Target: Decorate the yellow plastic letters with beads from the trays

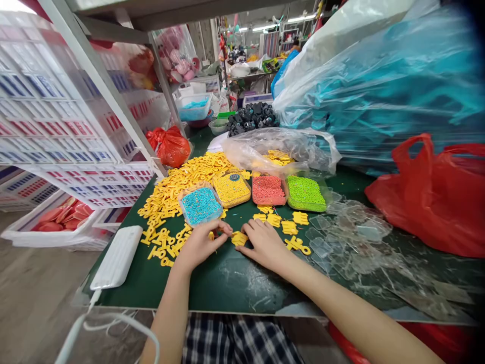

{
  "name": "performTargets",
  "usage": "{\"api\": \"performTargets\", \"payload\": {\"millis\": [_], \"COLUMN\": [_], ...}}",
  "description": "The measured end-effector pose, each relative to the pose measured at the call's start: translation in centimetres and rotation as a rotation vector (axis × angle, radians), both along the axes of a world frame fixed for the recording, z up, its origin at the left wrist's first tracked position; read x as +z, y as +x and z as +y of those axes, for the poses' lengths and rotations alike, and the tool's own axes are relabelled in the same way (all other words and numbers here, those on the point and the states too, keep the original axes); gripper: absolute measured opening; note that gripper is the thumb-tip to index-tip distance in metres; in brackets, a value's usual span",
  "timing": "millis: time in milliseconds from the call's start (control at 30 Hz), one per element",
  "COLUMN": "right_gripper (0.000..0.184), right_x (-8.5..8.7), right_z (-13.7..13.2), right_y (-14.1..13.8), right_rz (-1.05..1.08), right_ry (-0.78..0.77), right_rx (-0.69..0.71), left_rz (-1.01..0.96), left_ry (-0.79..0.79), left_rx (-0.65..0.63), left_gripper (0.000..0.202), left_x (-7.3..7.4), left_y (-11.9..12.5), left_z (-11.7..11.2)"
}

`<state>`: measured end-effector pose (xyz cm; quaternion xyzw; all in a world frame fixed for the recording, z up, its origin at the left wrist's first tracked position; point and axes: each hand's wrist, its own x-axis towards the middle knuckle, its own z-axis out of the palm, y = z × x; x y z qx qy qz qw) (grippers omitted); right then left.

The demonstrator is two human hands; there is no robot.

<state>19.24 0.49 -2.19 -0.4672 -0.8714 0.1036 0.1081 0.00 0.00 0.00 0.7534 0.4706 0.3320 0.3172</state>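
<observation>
1 head-mounted camera views the bench (227,283) from above its near edge, facing forward and down at close range. The far edge and the shelves beyond remain in frame.

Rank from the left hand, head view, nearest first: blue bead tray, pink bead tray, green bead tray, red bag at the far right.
From the left hand:
1. Blue bead tray, just behind the hand.
2. Pink bead tray, behind and to the right.
3. Green bead tray, further right in the same row.
4. Red bag, at the table's far right.
</observation>
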Motion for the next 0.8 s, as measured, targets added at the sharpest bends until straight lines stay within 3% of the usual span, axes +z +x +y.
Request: {"api": "performTargets", "payload": {"millis": [133, 333, 533, 800], "right_gripper": [0.032, 0.034, 0.028, 0.021], "right_x": [0.4, 0.5, 1.0, 0.6], "right_z": [0.5, 1.5, 2.0, 1.9], "right_y": [0.7, 1.7, 2.0, 1.8], "right_rz": [0.056, 0.153, 0.139, 0.148], "right_ry": [-0.139, -0.241, -0.217, -0.217], "right_rx": [0.020, 0.123, 0.084, 0.097], "left_rz": [0.111, 0.055, 0.061, 0.188], "left_ry": [-0.056, -0.081, -0.161, -0.167], "left_rx": [-0.098, -0.178, -0.291, -0.287], "left_gripper": [0.011, 0.017, 0.019, 0.013], "left_x": [-0.3, -0.5, -0.8, -0.6], "left_y": [0.0, 0.8, 0.8, 0.5], "left_z": [0.3, 0.3, 0.3, 0.1]}}
